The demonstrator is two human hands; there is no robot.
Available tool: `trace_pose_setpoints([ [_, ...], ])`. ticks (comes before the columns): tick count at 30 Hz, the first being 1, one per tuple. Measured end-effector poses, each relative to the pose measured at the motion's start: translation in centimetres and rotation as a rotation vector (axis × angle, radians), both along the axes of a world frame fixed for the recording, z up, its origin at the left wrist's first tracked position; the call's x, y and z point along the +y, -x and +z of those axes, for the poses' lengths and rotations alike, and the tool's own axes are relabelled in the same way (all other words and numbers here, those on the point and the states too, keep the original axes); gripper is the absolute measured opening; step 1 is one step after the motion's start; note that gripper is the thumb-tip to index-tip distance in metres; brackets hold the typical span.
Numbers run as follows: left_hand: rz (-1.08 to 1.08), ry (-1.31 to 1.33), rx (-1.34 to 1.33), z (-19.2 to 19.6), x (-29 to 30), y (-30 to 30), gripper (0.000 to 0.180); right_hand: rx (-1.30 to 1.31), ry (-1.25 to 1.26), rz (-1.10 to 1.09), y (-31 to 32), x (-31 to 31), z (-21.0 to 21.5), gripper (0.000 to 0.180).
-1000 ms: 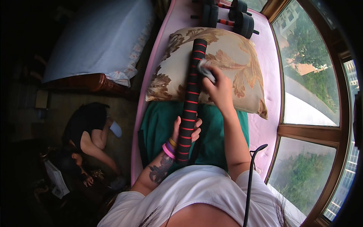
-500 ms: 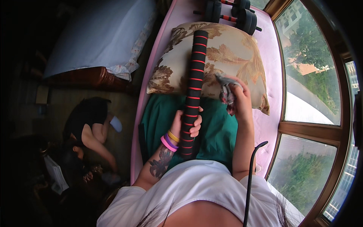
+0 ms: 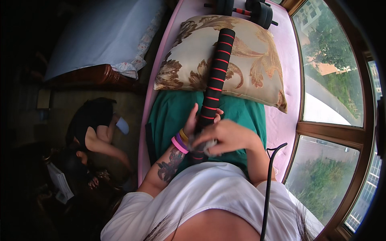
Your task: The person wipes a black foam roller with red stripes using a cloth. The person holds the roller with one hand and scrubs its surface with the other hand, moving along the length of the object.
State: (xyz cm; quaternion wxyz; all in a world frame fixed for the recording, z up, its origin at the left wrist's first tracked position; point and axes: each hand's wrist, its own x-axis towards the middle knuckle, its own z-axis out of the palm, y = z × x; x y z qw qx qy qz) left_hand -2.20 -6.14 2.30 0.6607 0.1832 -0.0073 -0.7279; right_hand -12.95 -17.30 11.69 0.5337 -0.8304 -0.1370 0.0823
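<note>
A thick black foam-covered bar (image 3: 218,73) with thin red stripes stands slanted over my lap, its top leaning away to the right. My left hand (image 3: 193,121) is wrapped round its lower part, with fingertips showing on the far side. Across the bar's lower end lies my right hand (image 3: 229,138), blurred by motion, closed on a crumpled grey cloth (image 3: 210,147) that touches the bar. The hand and cloth hide part of the foam. Green fabric (image 3: 245,114) covers my legs beneath, and pink, purple and yellow bands (image 3: 180,142) circle my left wrist.
A cream pillow (image 3: 257,60) with brown leaf patterns lies beyond my lap. Dumbbells (image 3: 259,16) rest on the pink-covered surface (image 3: 287,68) behind it. Wood-framed windows (image 3: 329,126) run along the right. At left, a person (image 3: 94,128) crouches near a bed (image 3: 104,44).
My right hand has come down and left with the cloth, from beside the bar onto its lower end. The bar's top has tilted to the right.
</note>
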Motion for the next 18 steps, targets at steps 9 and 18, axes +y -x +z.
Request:
trace_pose_setpoints([
  [9, 0.153, 0.109, 0.073, -1.4, 0.6, -0.4, 0.055, 0.133, -0.414, -1.033, 1.9, -0.2, 0.5, 0.045],
  [18, 0.094, 0.335, 0.315, -1.7, 0.5, -1.3, 0.047, -0.028, -0.328, -0.242, 1.0, 1.8, -0.6, 0.037],
])
